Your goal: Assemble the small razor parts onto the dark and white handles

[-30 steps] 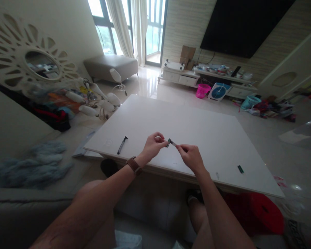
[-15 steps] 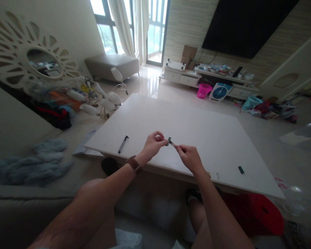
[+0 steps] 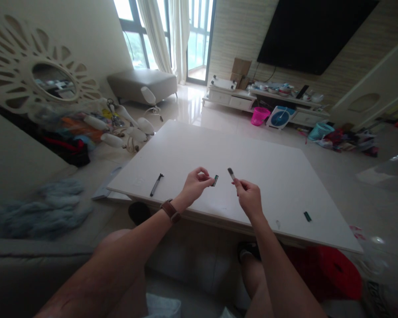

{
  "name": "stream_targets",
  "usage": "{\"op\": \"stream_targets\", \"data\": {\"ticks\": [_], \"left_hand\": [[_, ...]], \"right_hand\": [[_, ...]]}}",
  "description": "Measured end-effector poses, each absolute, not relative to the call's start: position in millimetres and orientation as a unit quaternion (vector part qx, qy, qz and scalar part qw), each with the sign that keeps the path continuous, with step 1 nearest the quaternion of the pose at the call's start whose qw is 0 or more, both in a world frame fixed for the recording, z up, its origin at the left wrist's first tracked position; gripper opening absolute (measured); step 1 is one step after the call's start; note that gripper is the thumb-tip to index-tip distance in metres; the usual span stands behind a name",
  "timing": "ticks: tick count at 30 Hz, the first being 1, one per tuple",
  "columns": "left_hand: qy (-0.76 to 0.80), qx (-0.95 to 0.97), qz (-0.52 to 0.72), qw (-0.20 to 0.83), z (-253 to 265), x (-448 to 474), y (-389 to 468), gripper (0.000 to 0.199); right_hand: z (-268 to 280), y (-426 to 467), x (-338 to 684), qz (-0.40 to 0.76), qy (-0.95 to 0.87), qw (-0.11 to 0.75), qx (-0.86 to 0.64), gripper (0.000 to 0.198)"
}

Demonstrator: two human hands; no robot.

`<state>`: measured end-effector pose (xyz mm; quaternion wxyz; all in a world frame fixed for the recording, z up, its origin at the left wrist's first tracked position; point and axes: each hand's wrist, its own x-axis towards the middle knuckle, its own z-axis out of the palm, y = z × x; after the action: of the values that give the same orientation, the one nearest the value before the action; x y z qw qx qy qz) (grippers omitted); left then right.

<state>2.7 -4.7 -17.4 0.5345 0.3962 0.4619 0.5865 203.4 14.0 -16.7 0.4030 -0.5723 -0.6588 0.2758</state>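
Observation:
Between the thumb and fingertips of my left hand [image 3: 198, 182] is a small, flat green-and-black piece [image 3: 215, 180], which looks like a razor head. My right hand [image 3: 249, 196] is closed around the handle of a small brush [image 3: 231, 173], its dark bristles pointing up and away. A gap separates the brush from the green-and-black piece. To the left on the table lies a slim grey-and-black razor handle [image 3: 157, 184]. A small dark green piece [image 3: 307, 216] rests near the right front edge, with a little clear item [image 3: 277, 224] beside it.
Both hands are above a white table [image 3: 239, 150]. On the left stand a lamp with several white shades [image 3: 137, 132] and a grey bench [image 3: 144, 83]. A red stool [image 3: 338, 271] is low at right. Past the table are a pink basket [image 3: 260, 116] and a blue-and-white fan [image 3: 280, 117].
My right hand has drawn the brush away from the green-and-black piece, to the right, and its bristles now point up. My left hand stays almost in place.

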Motion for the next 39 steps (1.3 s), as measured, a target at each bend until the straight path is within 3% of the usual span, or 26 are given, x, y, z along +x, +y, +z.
{"op": "stream_targets", "data": {"ticks": [9, 13, 17, 22, 25, 30, 39], "left_hand": [[0.462, 0.397, 0.581, 0.539, -14.6, 5.2, -6.0, 0.031], [0.462, 0.394, 0.581, 0.542, -14.4, 4.9, -5.6, 0.031], [0.463, 0.396, 0.578, 0.542, -13.5, 5.2, -6.1, 0.031], [0.462, 0.397, 0.582, 0.539, -14.4, 5.7, -6.8, 0.03], [0.459, 0.384, 0.589, 0.543, -15.9, 4.4, -5.6, 0.029], [0.463, 0.383, 0.583, 0.546, -17.1, 2.3, -4.8, 0.03], [0.445, 0.346, 0.601, 0.566, -19.7, 0.2, -4.6, 0.037]], "right_hand": [[-14.4, 9.7, 200.9, 0.208, -0.768, 0.277, -0.539, 0.04], [-12.0, 5.8, 200.3, 0.196, -0.782, 0.268, -0.528, 0.038], [-13.1, 4.3, 198.2, 0.21, -0.771, 0.302, -0.519, 0.04], [-17.0, 13.6, 201.5, 0.311, -0.63, 0.459, -0.543, 0.051], [-17.6, 18.3, 206.9, 0.334, -0.58, 0.49, -0.558, 0.053], [-15.7, 11.5, 204.4, 0.315, -0.638, 0.441, -0.546, 0.047], [-15.4, 5.9, 198.5, 0.17, -0.79, 0.344, -0.479, 0.034]]}}
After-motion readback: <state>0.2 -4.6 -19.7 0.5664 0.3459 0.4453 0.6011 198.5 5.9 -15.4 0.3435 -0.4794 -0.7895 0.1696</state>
